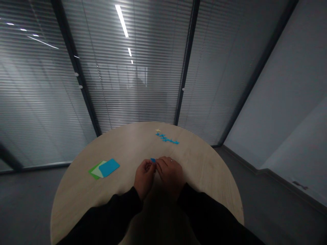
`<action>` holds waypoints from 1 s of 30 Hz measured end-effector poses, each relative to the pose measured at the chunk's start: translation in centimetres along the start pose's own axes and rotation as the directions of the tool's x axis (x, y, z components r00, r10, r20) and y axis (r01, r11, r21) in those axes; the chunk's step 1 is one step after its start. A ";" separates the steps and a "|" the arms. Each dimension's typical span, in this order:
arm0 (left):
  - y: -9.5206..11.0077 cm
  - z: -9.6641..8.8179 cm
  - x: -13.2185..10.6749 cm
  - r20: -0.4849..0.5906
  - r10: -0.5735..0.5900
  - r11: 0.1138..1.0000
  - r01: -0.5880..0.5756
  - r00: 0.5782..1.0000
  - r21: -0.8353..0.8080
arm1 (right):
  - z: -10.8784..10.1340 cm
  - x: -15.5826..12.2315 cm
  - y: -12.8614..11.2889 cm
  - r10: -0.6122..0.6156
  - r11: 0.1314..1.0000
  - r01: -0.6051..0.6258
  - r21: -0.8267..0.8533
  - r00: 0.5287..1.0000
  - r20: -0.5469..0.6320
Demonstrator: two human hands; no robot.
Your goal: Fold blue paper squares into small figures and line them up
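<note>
A small blue piece of folded paper [153, 160] shows between my two hands, close to the table's middle. My left hand [145, 177] pinches it from the left with curled fingers. From the other side, my right hand [170, 173] has its fingertips closed on the same paper; a ring is on one finger. Most of the paper is hidden behind the fingers, so its exact shape cannot be made out. Farther back lie several small blue folded paper pieces [167, 139], pointed in shape, with one yellow folded piece [158, 130] behind them.
The round wooden table [204, 163] carries everything. On its left, a stack of flat paper sheets fans out: a blue sheet [109, 167] on top, a pale green one [97, 171] and a bright green one [92, 171]. Beyond stand glass panels with blinds [138, 85]; a wall [281, 102] is at right.
</note>
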State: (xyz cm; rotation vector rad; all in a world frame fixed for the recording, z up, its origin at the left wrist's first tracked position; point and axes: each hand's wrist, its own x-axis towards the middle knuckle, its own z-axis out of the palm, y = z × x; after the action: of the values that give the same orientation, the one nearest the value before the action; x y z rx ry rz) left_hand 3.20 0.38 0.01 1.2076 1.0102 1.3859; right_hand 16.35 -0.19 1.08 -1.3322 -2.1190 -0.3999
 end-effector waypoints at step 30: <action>0.3 -0.5 0.1 0.061 0.023 0.992 -0.030 0.998 0.121 | 0.3 0.1 0.6 0.035 0.984 -0.034 0.177 0.999 -0.006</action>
State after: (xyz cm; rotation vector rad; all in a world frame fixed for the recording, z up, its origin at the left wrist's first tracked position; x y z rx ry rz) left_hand 2.65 0.43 0.28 1.3488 1.0527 1.3165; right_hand 16.75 0.27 0.91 -1.2602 -2.0680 -0.1984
